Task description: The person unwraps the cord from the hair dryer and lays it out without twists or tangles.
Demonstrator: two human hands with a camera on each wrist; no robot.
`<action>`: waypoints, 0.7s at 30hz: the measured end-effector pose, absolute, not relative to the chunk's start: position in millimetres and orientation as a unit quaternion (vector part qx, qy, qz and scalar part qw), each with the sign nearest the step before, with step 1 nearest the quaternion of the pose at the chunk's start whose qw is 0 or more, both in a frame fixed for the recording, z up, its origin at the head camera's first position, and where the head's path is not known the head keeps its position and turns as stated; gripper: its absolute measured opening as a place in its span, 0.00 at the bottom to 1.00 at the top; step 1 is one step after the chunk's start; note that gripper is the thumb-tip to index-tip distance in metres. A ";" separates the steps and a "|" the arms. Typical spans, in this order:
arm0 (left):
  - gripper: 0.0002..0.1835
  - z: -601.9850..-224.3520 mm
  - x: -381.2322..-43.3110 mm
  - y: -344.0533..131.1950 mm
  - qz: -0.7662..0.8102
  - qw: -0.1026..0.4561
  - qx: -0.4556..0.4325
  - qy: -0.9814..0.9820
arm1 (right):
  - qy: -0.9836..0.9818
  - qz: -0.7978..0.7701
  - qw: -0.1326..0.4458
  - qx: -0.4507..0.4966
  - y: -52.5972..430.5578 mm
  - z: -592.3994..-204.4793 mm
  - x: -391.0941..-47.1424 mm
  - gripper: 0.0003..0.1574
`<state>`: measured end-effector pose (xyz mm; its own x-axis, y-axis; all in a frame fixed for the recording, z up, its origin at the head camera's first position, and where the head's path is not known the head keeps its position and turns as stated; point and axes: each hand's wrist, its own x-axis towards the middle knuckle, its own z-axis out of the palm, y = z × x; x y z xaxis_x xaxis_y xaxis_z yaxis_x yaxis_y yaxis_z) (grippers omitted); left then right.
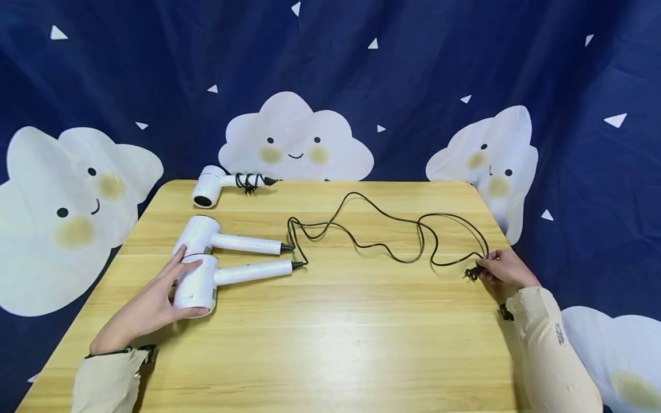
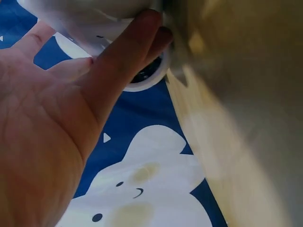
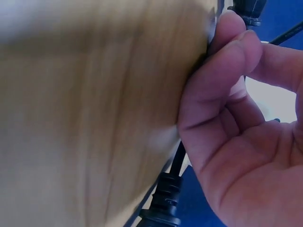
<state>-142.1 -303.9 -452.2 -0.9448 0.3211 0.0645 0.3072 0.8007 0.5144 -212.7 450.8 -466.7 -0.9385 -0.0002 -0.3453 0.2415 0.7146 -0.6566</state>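
Two white hair dryers lie side by side at the left of the table, handles pointing right. My left hand grips the head of the nearer hair dryer, thumb on its near side and fingers over its far side, up against the farther hair dryer. Thin black power cords run in loose loops from both handles to the right edge. There my right hand pinches the cords between thumb and fingers, beside a black plug. In the right wrist view, black moulded cord ends show below and above the fingers.
A third white hair dryer lies at the back left of the wooden table, its cord wound round the handle. Behind the table hangs a dark blue curtain printed with white clouds.
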 end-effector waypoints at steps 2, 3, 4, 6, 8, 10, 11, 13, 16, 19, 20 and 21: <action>0.55 -451.8 -146.1 -303.7 0.270 0.018 0.162 0.949 | 0.911 -0.373 0.161 0.069 451.3 -467.8 -216.6 0.19; 0.55 -451.8 -148.2 -304.1 0.271 0.019 0.163 0.949 | 0.911 -0.374 0.160 0.072 450.9 -468.1 -218.3 0.18; 0.56 -451.7 -150.2 -304.8 0.272 0.021 0.163 0.948 | 0.910 -0.375 0.160 0.074 450.8 -468.2 -219.9 0.18; 0.55 -452.0 -154.5 -306.5 0.277 0.021 0.167 0.946 | 0.910 -0.375 0.159 0.077 450.5 -468.1 -222.6 0.18; 0.55 -452.4 -159.0 -308.4 0.282 0.021 0.171 0.944 | 0.911 -0.373 0.160 0.077 450.4 -467.7 -224.5 0.18; 0.55 -453.1 -163.0 -310.1 0.283 0.020 0.174 0.943 | 0.908 -0.377 0.162 0.080 449.8 -467.1 -225.8 0.18; 0.55 -453.6 -164.7 -310.6 0.284 0.020 0.175 0.943 | 0.907 -0.379 0.163 0.082 449.8 -466.9 -226.5 0.18; 0.56 -454.3 -167.2 -311.3 0.285 0.020 0.178 0.942 | 0.905 -0.384 0.164 0.082 449.6 -466.1 -226.8 0.18; 0.56 -454.7 -167.5 -312.3 0.294 0.022 0.179 0.939 | 0.900 -0.394 0.166 0.083 448.0 -464.8 -228.0 0.16; 0.61 -452.8 -164.5 -314.5 0.308 0.030 0.172 0.935 | 0.902 -0.387 0.176 0.078 445.0 -459.9 -230.0 0.17; 0.63 -451.3 -163.5 -314.9 0.311 0.036 0.168 0.935 | 0.905 -0.378 0.181 0.078 444.3 -457.5 -230.4 0.18; 0.66 -449.6 -162.7 -315.3 0.310 0.042 0.165 0.936 | 0.910 -0.364 0.185 0.075 443.6 -454.2 -230.6 0.18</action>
